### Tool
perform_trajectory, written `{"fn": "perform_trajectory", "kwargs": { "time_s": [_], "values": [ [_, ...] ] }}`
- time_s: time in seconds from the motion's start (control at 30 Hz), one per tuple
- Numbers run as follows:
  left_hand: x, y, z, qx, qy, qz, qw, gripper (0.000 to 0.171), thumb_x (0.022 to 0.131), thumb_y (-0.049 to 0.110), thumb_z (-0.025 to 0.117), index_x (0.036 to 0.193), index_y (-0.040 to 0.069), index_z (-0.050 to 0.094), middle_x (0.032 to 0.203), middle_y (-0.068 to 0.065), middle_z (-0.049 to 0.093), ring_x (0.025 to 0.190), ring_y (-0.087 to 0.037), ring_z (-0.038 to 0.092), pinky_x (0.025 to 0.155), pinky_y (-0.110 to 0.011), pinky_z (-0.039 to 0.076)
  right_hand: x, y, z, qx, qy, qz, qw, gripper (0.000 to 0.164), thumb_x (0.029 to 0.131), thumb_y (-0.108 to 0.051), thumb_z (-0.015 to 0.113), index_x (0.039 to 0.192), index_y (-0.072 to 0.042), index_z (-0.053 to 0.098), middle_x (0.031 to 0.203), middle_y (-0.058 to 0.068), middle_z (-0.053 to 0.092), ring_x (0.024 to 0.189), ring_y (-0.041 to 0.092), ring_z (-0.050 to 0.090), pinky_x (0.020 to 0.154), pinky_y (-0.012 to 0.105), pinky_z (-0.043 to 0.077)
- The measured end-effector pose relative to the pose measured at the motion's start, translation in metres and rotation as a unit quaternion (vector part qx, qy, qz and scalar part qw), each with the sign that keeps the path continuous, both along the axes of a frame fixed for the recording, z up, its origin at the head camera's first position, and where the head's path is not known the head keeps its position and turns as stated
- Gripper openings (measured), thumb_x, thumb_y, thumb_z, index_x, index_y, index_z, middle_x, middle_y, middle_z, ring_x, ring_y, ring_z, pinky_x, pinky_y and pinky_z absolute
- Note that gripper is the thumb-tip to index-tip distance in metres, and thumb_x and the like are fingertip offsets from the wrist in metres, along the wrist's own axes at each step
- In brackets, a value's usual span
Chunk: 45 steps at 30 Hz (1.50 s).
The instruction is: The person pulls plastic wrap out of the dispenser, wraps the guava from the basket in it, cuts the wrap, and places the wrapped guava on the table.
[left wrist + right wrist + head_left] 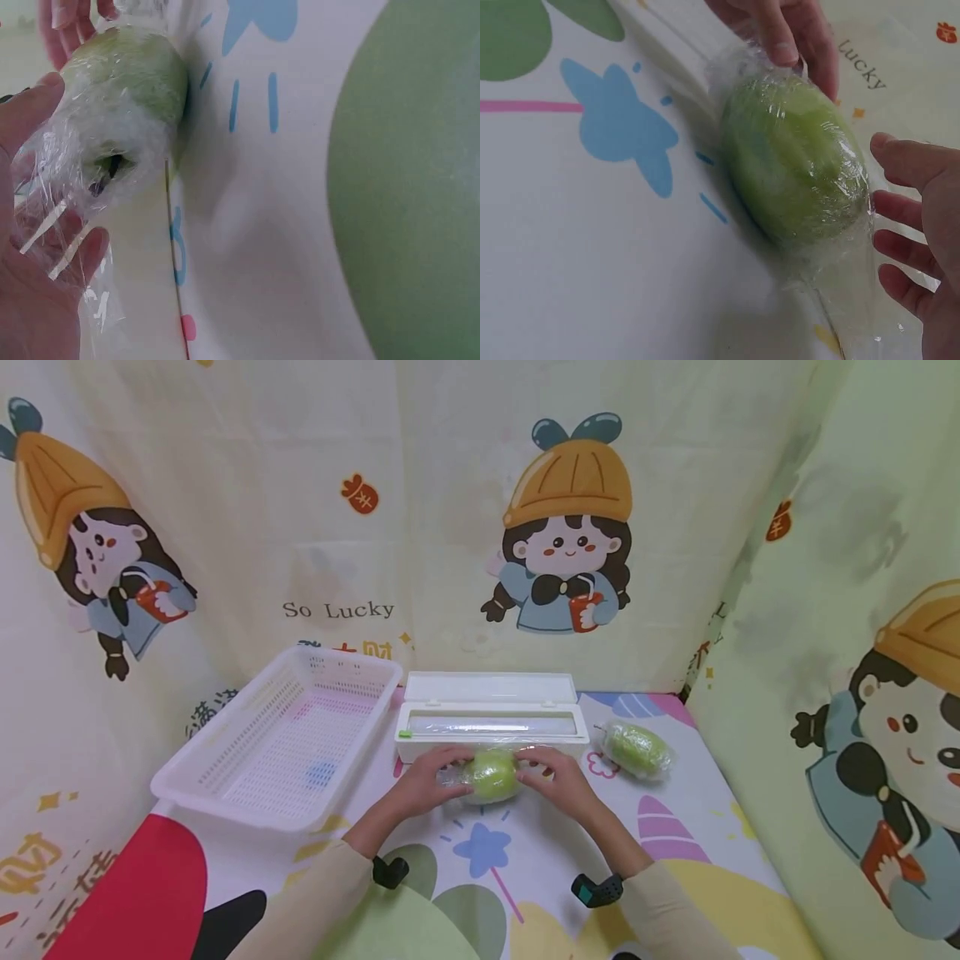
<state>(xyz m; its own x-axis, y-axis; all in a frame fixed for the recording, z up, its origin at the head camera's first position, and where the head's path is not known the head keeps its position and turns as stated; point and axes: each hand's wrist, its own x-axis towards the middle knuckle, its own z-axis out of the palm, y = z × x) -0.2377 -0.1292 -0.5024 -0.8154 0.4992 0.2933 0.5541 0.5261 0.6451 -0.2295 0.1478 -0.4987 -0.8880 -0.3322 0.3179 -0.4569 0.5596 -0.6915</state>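
Note:
A green oval fruit [492,776] wrapped in clear cling film [64,161] lies on the table between both hands, in front of the film dispenser [491,727]. A dark-centred hollow shows at its left end. My left hand [431,781] is at that end, thumb and fingers spread apart, with loose film against them. At the other end is my right hand [558,783], its fingers extended close to the film; in the right wrist view this hand [930,225] does not close round the fruit [791,157]. The dispenser's lid [491,687] stands raised.
A white perforated basket [288,818] stands at the left. Another film-wrapped green fruit [637,750] with a stem lies right of the dispenser. A green slider [405,734] sits at the dispenser's left edge. Printed cloth walls [442,552] enclose the patterned table [540,868].

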Motion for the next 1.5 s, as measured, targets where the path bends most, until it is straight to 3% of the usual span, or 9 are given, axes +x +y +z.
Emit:
{"fn": "perform_trajectory", "kwargs": {
  "time_s": [0.17, 0.33, 0.53, 0.63, 0.83, 1.03, 1.27, 1.43, 1.5],
  "values": [
    [0.001, 0.002, 0.002, 0.018, 0.004, -0.031, 0.9993, 0.05, 0.079, 0.031, 0.079, 0.124, 0.018, 0.063, 0.116, 0.001, 0.062, 0.1, -0.016, 0.061, 0.086, -0.034, 0.053, 0.002, 0.0, -0.001, 0.037, 0.017, 0.002, 0.999, 0.04, 0.083, -0.033, 0.075, 0.121, -0.024, 0.068, 0.099, -0.005, 0.068, 0.087, 0.013, 0.056, 0.07, 0.023, 0.047],
    [0.005, 0.006, 0.001, 0.014, -0.014, -0.04, 0.999, 0.05, 0.078, 0.035, 0.08, 0.122, 0.02, 0.062, 0.125, 0.001, 0.056, 0.116, -0.019, 0.054, 0.096, -0.045, 0.049, 0.007, -0.004, 0.001, 0.055, 0.02, 0.003, 0.998, 0.039, 0.079, -0.038, 0.078, 0.114, -0.024, 0.07, 0.085, -0.008, 0.059, 0.082, 0.012, 0.052, 0.07, 0.027, 0.048],
    [0.008, 0.007, 0.002, -0.016, -0.053, -0.051, 0.9971, 0.057, 0.077, 0.033, 0.081, 0.125, 0.018, 0.055, 0.124, 0.003, 0.059, 0.115, -0.018, 0.055, 0.099, -0.041, 0.047, 0.01, -0.005, 0.002, 0.047, 0.042, -0.001, 0.998, 0.034, 0.072, -0.038, 0.083, 0.098, -0.021, 0.069, 0.109, -0.003, 0.064, 0.111, 0.021, 0.056, 0.094, 0.045, 0.048],
    [0.01, 0.006, 0.002, -0.041, -0.062, -0.051, 0.996, 0.064, 0.077, 0.035, 0.08, 0.132, 0.016, 0.053, 0.13, 0.0, 0.058, 0.119, -0.02, 0.055, 0.101, -0.042, 0.046, 0.009, -0.004, -0.001, 0.035, 0.012, 0.02, 0.999, 0.038, 0.073, -0.037, 0.083, 0.101, -0.018, 0.065, 0.113, -0.002, 0.065, 0.116, 0.023, 0.058, 0.101, 0.047, 0.047],
    [0.011, 0.003, -0.002, -0.061, -0.087, -0.053, 0.9929, 0.078, 0.077, 0.036, 0.08, 0.144, 0.017, 0.044, 0.142, -0.007, 0.051, 0.128, -0.027, 0.05, 0.106, -0.049, 0.042, 0.008, 0.0, -0.009, 0.021, -0.062, 0.031, 0.997, 0.047, 0.076, -0.038, 0.08, 0.113, -0.018, 0.058, 0.111, -0.002, 0.065, 0.112, 0.022, 0.061, 0.098, 0.044, 0.051],
    [0.011, 0.003, -0.007, -0.043, -0.123, -0.054, 0.99, 0.082, 0.078, 0.035, 0.08, 0.147, 0.022, 0.038, 0.145, -0.008, 0.049, 0.128, -0.027, 0.05, 0.105, -0.052, 0.041, 0.007, 0.001, -0.016, 0.017, -0.075, 0.044, 0.996, 0.062, 0.076, -0.039, 0.081, 0.127, -0.015, 0.054, 0.123, 0.002, 0.061, 0.112, 0.022, 0.058, 0.098, 0.044, 0.049],
    [0.008, 0.004, -0.011, -0.023, -0.117, -0.061, 0.991, 0.082, 0.078, 0.035, 0.079, 0.147, 0.022, 0.037, 0.143, -0.008, 0.05, 0.126, -0.027, 0.051, 0.103, -0.051, 0.042, 0.009, -0.002, -0.02, 0.026, -0.094, 0.069, 0.993, 0.085, 0.072, -0.036, 0.084, 0.143, -0.012, 0.043, 0.142, 0.011, 0.051, 0.131, 0.031, 0.048, 0.109, 0.053, 0.038],
    [0.007, 0.004, -0.009, 0.01, -0.141, -0.037, 0.9893, 0.084, 0.077, 0.039, 0.08, 0.148, 0.027, 0.036, 0.142, -0.007, 0.051, 0.125, -0.026, 0.051, 0.103, -0.05, 0.042, 0.011, -0.002, -0.018, 0.023, -0.097, 0.054, 0.994, 0.084, 0.071, -0.039, 0.084, 0.142, -0.018, 0.046, 0.141, 0.011, 0.053, 0.129, 0.031, 0.05, 0.107, 0.054, 0.04],
    [0.006, 0.003, -0.007, 0.048, -0.165, -0.028, 0.9847, 0.081, 0.078, 0.038, 0.08, 0.146, 0.029, 0.037, 0.143, -0.005, 0.05, 0.128, -0.026, 0.049, 0.106, -0.049, 0.041, 0.012, 0.0, -0.016, 0.017, -0.094, 0.041, 0.995, 0.082, 0.07, -0.04, 0.085, 0.141, -0.02, 0.048, 0.14, 0.009, 0.054, 0.128, 0.03, 0.051, 0.107, 0.053, 0.04]
  ]
}}
